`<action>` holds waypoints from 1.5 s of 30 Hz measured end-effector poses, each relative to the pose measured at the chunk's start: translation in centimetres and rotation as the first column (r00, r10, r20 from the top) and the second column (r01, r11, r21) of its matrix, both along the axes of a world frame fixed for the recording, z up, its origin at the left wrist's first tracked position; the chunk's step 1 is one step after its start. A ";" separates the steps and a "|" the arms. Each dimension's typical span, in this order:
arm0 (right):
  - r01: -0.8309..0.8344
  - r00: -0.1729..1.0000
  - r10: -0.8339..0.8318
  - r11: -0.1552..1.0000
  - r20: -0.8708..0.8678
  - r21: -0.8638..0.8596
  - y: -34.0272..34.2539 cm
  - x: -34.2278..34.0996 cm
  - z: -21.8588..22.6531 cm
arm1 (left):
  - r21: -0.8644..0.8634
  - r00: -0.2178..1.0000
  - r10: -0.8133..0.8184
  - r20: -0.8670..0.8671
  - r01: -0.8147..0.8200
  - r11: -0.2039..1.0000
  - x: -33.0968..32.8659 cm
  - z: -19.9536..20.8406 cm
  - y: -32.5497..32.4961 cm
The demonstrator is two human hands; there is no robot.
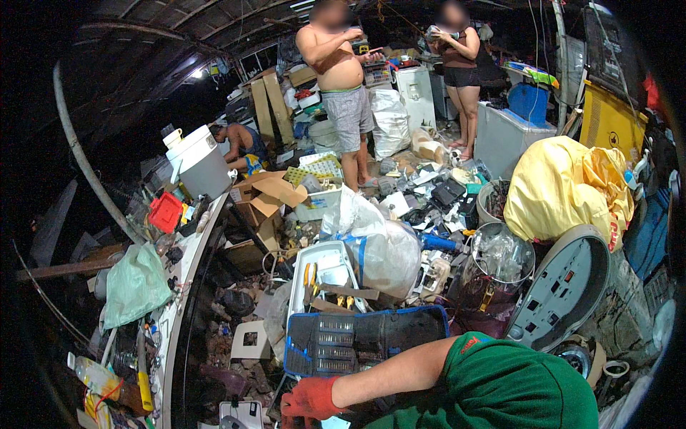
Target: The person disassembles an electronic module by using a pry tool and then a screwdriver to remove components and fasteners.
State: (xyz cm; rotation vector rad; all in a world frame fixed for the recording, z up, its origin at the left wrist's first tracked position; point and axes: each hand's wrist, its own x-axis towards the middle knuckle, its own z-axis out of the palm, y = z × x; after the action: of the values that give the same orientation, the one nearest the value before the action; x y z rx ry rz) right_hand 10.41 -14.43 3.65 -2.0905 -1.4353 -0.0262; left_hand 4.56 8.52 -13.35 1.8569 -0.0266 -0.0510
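Observation:
My right hand, in a red glove, reaches across from the right at the bottom of the view. Its fingers curl downward, and whatever they hold is hidden. Just beyond it lies an opened black tool case with blue edging and rows of small metal bits. Behind the case, a white plastic tray holds pliers with yellow handles and some flat strips. Left of my glove, a white plastic part lies low, with a pale square frame farther back. My left hand is out of view.
A long dark panel with a pale edge runs along the left. On the right stand a large grey oval housing, a metal bucket and a yellow sack. Scrap covers the floor, where a dog lies. Two people stand behind; another sits left.

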 end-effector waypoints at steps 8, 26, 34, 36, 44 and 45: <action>0.193 0.981 -0.193 0.981 -0.020 -0.001 -4.4 -1.6 2.2 | 0.592 0.974 -0.111 0.200 -0.030 0.805 -1.1 7.9 -3.0; 0.689 0.585 -0.468 0.717 -0.662 0.102 -9.2 -4.4 -4.9 | 0.565 0.981 0.003 0.193 -0.114 0.817 0.0 5.6 -1.0; 0.864 0.204 0.256 0.407 -0.945 0.297 -11.7 -5.1 -7.4 | 0.448 0.982 0.059 0.181 -0.136 0.884 1.6 8.2 -3.4; 0.854 0.204 0.390 0.378 -0.898 0.358 -11.3 -5.3 -5.7 | 0.391 0.978 0.095 0.183 -0.161 0.906 1.1 7.8 -2.4; 0.909 0.153 0.387 0.305 -0.909 0.283 -11.9 -5.4 -5.0 | 0.492 0.996 0.058 0.064 -0.082 0.867 5.7 8.7 -1.5; 0.910 0.162 0.316 0.319 -0.935 0.266 -12.4 -5.5 -4.8 | 0.577 0.996 -0.059 0.071 0.007 0.817 7.1 9.6 -2.9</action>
State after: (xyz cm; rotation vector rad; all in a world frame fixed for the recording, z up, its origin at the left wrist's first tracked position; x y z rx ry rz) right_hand 4.92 -26.81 -1.15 -0.9001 0.1841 0.2055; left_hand 11.70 5.62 -3.78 2.4719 -0.1150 -0.0015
